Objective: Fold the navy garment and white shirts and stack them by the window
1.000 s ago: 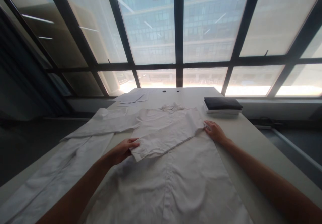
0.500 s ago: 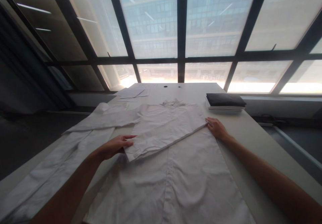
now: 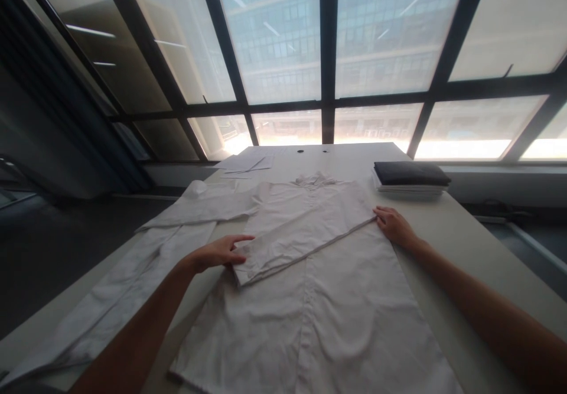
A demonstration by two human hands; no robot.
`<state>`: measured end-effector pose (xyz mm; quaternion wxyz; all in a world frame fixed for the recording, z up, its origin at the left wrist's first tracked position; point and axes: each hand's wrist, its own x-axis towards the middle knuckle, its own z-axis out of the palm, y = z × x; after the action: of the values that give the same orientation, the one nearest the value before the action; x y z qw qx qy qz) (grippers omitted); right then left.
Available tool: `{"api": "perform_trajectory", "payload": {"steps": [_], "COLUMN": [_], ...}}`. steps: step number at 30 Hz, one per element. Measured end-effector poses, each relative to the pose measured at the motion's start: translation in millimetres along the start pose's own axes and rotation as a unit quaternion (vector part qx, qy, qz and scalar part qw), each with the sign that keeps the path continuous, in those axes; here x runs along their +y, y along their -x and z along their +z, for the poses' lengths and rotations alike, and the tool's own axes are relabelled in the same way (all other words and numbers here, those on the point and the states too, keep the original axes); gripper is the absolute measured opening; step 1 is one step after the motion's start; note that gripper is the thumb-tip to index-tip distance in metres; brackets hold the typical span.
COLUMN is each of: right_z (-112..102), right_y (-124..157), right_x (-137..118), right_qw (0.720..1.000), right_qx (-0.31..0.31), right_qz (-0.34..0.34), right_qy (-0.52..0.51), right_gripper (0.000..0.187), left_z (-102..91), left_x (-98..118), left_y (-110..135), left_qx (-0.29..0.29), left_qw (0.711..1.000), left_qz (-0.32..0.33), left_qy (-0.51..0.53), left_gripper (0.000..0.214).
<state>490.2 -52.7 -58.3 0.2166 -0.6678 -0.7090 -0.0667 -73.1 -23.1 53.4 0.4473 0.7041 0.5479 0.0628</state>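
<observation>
A white long-sleeved shirt (image 3: pixel 305 311) lies spread over the table, its gathered collar (image 3: pixel 316 180) at the far end. One sleeve (image 3: pixel 305 234) is folded slantwise across the body, its cuff toward the left. At that cuff my left hand (image 3: pixel 221 251) rests with index finger and thumb apart, touching the cloth. My right hand (image 3: pixel 392 225) has its fingers closed on the folded edge at the sleeve's shoulder end. The other sleeve (image 3: pixel 208 206) stretches out to the left, over another white cloth piece (image 3: pixel 124 287).
On the white table (image 3: pixel 447 246), a dark folded item (image 3: pixel 411 173) tops a white stack (image 3: pixel 411 189) at the back right. Paper sheets (image 3: pixel 248 162) lie at the back left. Large windows (image 3: pixel 274 33) stand beyond, and a dark curtain (image 3: pixel 66 104) hangs left.
The whole view has shifted, so everything appears a little farther right. My left index finger and thumb have spread apart at the cuff. The right hand keeps its place on the fold.
</observation>
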Motion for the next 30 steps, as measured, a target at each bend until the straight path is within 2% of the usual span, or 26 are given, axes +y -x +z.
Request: {"api": "perform_trajectory", "payload": {"steps": [6,10,14,16,20,22,24,28,30], "right_z": [4,4,2,-1,-7,-12,-16,-24,-26], "right_y": [1,2,1,2,2,3,3,4,5], "right_x": [5,5,3,0,-8,-13,-19,-29,-33], "right_qw": [1.000,1.000,1.000,0.999,0.999,0.999,0.998,0.996,0.994], "right_qx": [0.004,0.005,-0.001,0.000,-0.001,0.000,0.003,0.021,0.019], "right_qz": [-0.007,-0.001,0.015,0.020,0.039,0.050,0.060,0.085,0.089], "right_qy": [-0.015,-0.020,-0.028,-0.028,-0.017,-0.013,-0.006,0.036,0.057], "right_gripper": [0.040,0.040,0.038,0.037,0.035,0.032,0.027,0.021,0.022], "left_z": [-2.7,-2.9,-0.7,1.3,10.2,18.3,28.6,55.6,74.3], "left_x": [-1,-8,-14,-16,-11,2,24,94,134], "left_y": [3,-1,-4,-5,-9,-15,-26,-76,-112], "left_qx": [0.002,0.068,0.058,0.088,0.211,0.232,0.206,0.135,0.119], "left_qw": [1.000,0.998,0.998,0.995,0.968,0.957,0.955,0.938,0.930], "left_qz": [-0.028,-0.003,0.002,0.003,0.075,0.114,0.157,0.257,0.269], "left_qy": [0.004,0.009,-0.021,-0.043,-0.111,-0.134,-0.143,-0.187,-0.219], "left_gripper": [0.103,0.087,0.075,0.079,0.088,0.082,0.075,0.065,0.058]}}
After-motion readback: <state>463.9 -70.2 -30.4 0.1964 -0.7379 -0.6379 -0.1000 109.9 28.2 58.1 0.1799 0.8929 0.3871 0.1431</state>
